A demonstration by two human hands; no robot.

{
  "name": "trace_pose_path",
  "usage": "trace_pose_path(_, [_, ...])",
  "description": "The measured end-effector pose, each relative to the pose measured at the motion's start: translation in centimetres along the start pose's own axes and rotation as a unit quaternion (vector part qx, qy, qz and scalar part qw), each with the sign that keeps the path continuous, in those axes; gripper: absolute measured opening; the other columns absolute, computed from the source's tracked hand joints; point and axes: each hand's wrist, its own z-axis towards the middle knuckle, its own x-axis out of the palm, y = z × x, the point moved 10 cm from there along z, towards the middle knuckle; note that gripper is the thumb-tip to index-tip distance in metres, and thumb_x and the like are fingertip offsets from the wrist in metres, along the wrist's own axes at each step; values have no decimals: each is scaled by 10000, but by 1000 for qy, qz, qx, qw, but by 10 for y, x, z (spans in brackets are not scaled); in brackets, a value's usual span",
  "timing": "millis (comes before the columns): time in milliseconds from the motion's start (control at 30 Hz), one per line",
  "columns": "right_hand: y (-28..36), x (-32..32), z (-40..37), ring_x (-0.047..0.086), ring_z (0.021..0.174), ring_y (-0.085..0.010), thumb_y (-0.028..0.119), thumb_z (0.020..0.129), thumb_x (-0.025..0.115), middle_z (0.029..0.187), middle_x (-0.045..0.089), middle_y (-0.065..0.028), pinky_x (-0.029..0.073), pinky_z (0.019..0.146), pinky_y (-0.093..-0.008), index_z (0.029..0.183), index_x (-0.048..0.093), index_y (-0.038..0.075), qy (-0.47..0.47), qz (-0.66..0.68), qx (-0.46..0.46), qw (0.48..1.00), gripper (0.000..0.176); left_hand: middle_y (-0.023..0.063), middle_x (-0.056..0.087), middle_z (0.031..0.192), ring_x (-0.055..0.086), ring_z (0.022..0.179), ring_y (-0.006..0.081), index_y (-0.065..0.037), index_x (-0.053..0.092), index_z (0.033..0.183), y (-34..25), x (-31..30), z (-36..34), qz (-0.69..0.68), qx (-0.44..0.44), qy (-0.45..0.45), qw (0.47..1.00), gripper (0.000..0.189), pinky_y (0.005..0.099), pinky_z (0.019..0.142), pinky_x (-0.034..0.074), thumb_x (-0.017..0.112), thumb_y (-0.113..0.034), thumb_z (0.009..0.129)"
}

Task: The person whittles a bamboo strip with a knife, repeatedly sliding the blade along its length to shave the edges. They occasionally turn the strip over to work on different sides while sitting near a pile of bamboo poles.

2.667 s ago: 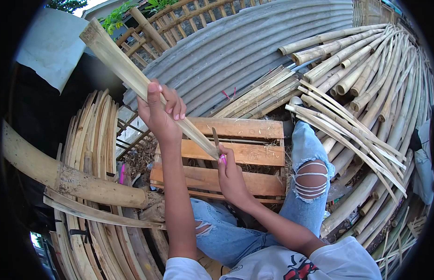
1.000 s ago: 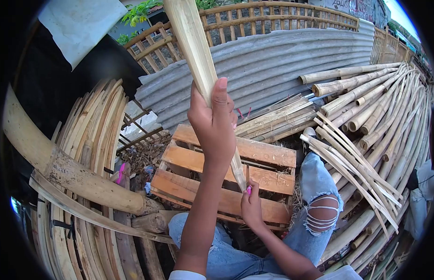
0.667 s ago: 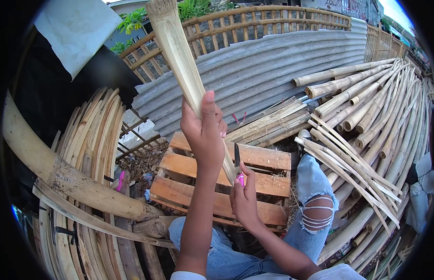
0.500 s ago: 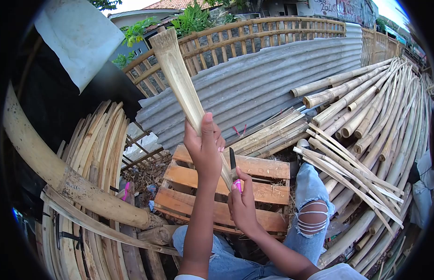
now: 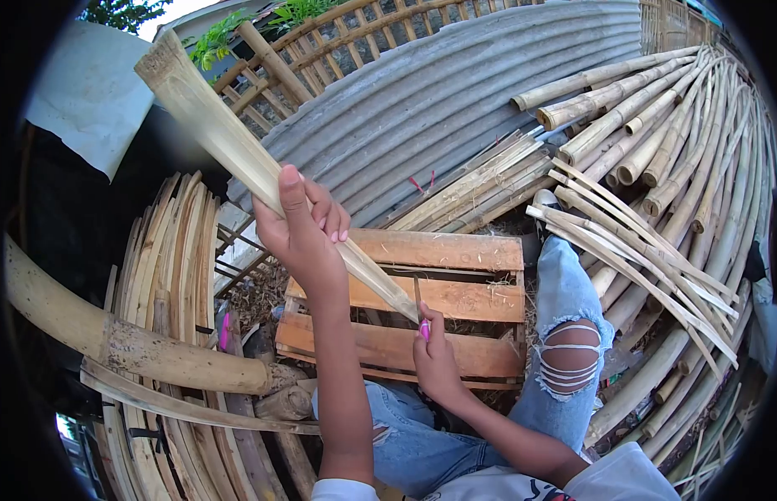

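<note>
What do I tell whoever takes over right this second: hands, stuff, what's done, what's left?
Hands: the left hand is shut on the slat, which tilts with its top end up and to the left. The right hand is shut on the knife, blade up against the slat's lower end, above the pallet.
Done: the lower end looks pared narrow.
Left: the upper part is broad and rough.
Poles and strips lie to the right.

no text readable, bamboo strip (image 5: 238, 159) bare of marks, shirt print (image 5: 539, 494) cut off, illegible
</note>
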Motion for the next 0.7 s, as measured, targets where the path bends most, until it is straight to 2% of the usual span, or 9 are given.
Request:
trace_pose_path(133, [-55, -8, 5, 570, 589, -342, 73, 938, 372, 699, 523, -232, 412, 549, -422, 1379, 279, 52, -30, -7, 25, 999, 451, -20, 306, 555, 283, 403, 46, -78, 371, 851, 0, -4, 2, 13, 16, 4, 1000, 299, 201, 378, 279, 506, -311, 981])
trace_pose_path(167, [-64, -6, 5, 580, 623, -336, 72, 944, 371, 745, 538, -233, 417, 565, -418, 1371, 286, 48, -24, 13, 47, 999, 436, -20, 307, 555, 283, 401, 47, -80, 375, 854, -2, -3, 2, 9, 22, 7, 1000, 296, 201, 378, 278, 504, -313, 981])
trace_pose_path(300, [0, -1, 2, 576, 655, -323, 69, 950, 369, 823, 551, -236, 436, 606, -399, 1376, 284, 51, 7, 74, 15, 997, 435, -29, 294, 544, 277, 399, 36, -88, 395, 863, -3, -2, 1, 4, 31, 2, 999, 277, 186, 361, 263, 506, -312, 980])
trace_pose_path(367, [43, 3, -1, 559, 664, -301, 66, 952, 370, 856, 540, -230, 445, 643, -379, 1385, 279, 49, 34, 104, -56, 992, 443, -40, 264, 529, 255, 391, 29, -88, 415, 871, -5, -1, 1, 8, 37, -10, 999, 273, 174, 341, 239, 511, -319, 977])
trace_pose_path(400, [52, 5, 1, 559, 664, -301, 66, 952, 370, 856, 540, -230, 445, 643, -379, 1385, 279, 49, 32, 107, -62, 992, 443, -40, 264, 529, 255, 391, 29, -88, 415, 871, -7, 1, 1, 7, 42, -6, 999, 273, 174, 341, 239, 511, -319, 977])
trace_pose_path(467, [88, 0, -2, 548, 654, -288, 62, 950, 376, 821, 522, -215, 442, 654, -369, 1399, 261, 45, 0, 101, -179, 979, 464, -41, 247, 520, 238, 380, 33, -88, 421, 878, -2, 3, 0, -17, 23, 10, 1000, 274, 179, 335, 223, 505, -328, 979])
trace_pose_path(500, [94, 0, -1, 576, 674, -317, 63, 950, 381, 808, 530, -228, 441, 651, -389, 1405, 249, 41, 16, 131, -160, 978, 475, -30, 264, 507, 240, 375, 47, -89, 401, 875, -1, 5, 0, -35, 10, 41, 999, 304, 200, 348, 231, 511, -356, 971])
trace_pose_path(633, [99, -6, -7, 582, 638, -371, 66, 949, 390, 744, 535, -240, 435, 605, -423, 1417, 238, 50, -3, 131, -174, 976, 492, -39, 237, 471, 203, 352, 42, -108, 405, 874, 0, 14, -3, -115, -2, 126, 985, 347, 196, 306, 194, 511, -429, 948])
trace_pose_path(700, [95, -4, -13, 561, 590, -417, 65, 946, 400, 670, 525, -247, 414, 556, -458, 1423, 236, 55, 37, 112, -128, 985, 505, -40, 237, 473, 201, 353, 42, -111, 405, 873, -2, 15, -4, -120, -2, 147, 982, 345, 191, 304, 193, 504, -432, 950])
